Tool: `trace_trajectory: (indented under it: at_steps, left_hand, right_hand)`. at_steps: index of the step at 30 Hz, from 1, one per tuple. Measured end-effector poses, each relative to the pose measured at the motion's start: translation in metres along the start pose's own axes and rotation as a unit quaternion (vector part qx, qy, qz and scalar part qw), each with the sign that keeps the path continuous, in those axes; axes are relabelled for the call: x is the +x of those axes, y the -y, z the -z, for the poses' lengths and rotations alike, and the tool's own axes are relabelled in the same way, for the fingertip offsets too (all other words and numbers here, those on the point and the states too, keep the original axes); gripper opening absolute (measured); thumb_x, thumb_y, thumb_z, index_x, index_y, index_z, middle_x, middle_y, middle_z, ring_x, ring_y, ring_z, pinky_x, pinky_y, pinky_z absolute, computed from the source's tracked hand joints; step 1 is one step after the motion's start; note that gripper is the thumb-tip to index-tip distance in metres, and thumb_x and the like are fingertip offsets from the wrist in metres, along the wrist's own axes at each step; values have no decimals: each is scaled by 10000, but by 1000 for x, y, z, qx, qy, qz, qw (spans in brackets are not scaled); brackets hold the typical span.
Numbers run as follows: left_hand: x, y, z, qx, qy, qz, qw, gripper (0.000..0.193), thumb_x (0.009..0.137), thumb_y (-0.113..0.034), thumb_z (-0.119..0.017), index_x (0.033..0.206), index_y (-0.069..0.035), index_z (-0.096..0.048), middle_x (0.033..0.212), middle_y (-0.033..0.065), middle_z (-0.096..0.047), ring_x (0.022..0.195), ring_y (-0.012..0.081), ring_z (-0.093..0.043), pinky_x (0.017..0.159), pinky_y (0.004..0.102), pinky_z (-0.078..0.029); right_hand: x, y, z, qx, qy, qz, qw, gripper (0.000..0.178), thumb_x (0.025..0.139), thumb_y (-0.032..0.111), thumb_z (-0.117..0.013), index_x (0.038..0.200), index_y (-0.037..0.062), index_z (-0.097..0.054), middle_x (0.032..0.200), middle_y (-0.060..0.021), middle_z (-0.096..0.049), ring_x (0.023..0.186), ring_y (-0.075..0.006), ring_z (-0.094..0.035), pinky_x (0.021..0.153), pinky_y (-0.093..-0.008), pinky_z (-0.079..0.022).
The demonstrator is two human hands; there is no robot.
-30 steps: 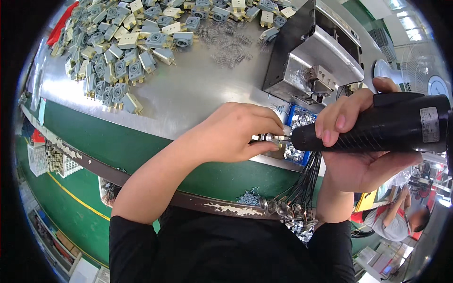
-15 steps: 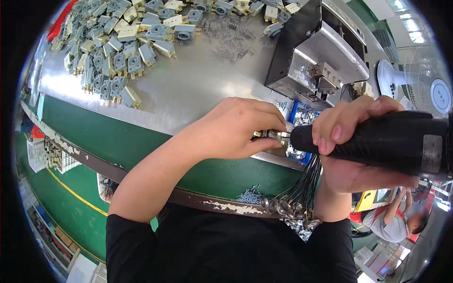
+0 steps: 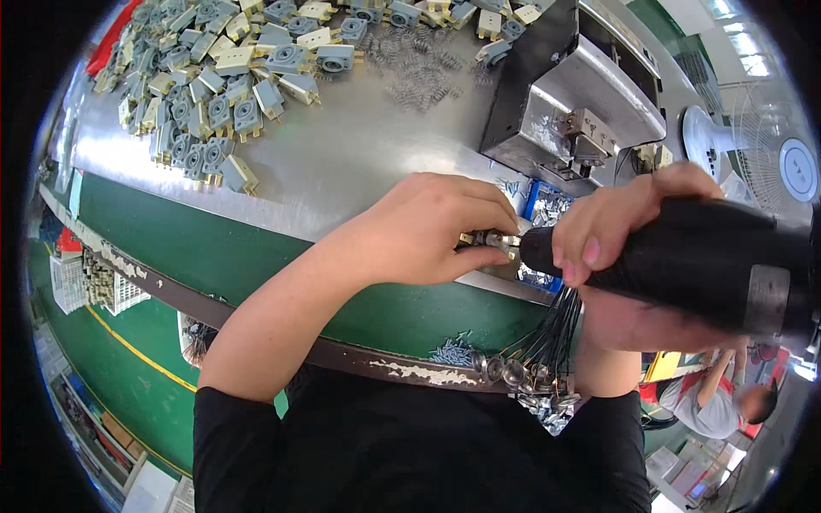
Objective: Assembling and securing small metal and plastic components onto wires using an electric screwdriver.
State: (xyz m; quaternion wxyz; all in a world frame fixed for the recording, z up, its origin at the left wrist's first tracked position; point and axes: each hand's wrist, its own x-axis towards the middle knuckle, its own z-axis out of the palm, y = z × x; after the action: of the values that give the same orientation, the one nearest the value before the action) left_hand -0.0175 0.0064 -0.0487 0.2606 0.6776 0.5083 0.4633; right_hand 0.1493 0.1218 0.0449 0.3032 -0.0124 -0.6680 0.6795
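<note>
Between the thumb and fingers of my left hand (image 3: 453,227) is a small part with brass-coloured metal terminals (image 3: 506,240), mostly covered by the fingers. My right hand (image 3: 611,231) is wrapped round a black power screwdriver (image 3: 693,261), held nearly level. Its nose points left and meets the right end of the small part; the bit's exact contact is too small to make out. Just behind the tool's nose lies a blue tray (image 3: 539,202) of small metal pieces.
Many grey and cream switch-like housings (image 3: 218,111) cover the table's back left, beside loose springs (image 3: 423,68). A metal fixture (image 3: 581,103) stands back right. Blue screws (image 3: 453,351) and black wires with round metal ends (image 3: 513,372) lie near the front edge. A fan (image 3: 795,167) and another person (image 3: 714,406) are at right.
The screwdriver and my right hand have shifted slightly left, bringing the tool's nose closer against the part. My left hand has stayed almost still.
</note>
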Motion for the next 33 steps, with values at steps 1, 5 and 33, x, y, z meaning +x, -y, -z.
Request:
trace_trajectory:
  at_steps: [1, 5, 33]
  left_hand:
    - [3, 0, 0, 6, -4, -10, 1000, 299, 793, -111, -808, 1079, -44, -749, 1113, 112, -742, 993, 342, -713, 859, 419, -579]
    - [7, -4, 1, 2, 10, -6, 1000, 293, 792, -111, -812, 1073, -48, -756, 1123, 113, -747, 1016, 331, -718, 873, 420, -581]
    - [9, -9, 2, -7, 25, 21, 999, 311, 797, -121, -839, 1084, -37, -752, 1155, 118, -748, 1042, 317, -729, 906, 405, -583]
  right_hand:
    - [7, 8, 3, -6, -3, 4, 1000, 1032, 814, 894, -548, 1377, 37, -428, 783, -61, -573, 554, -185, -583, 526, -320, -487]
    - [32, 35, 31, 52, -83, 102, 990, 1150, 830, 898, -517, 1520, -6, -345, 819, -70, -547, 616, -185, -552, 595, -346, -446]
    - [71, 13, 44, -128, -281, 82, 948, 1069, 782, 969, -435, 1260, 14, -486, 729, -101, -555, 560, -231, -538, 552, -355, -462]
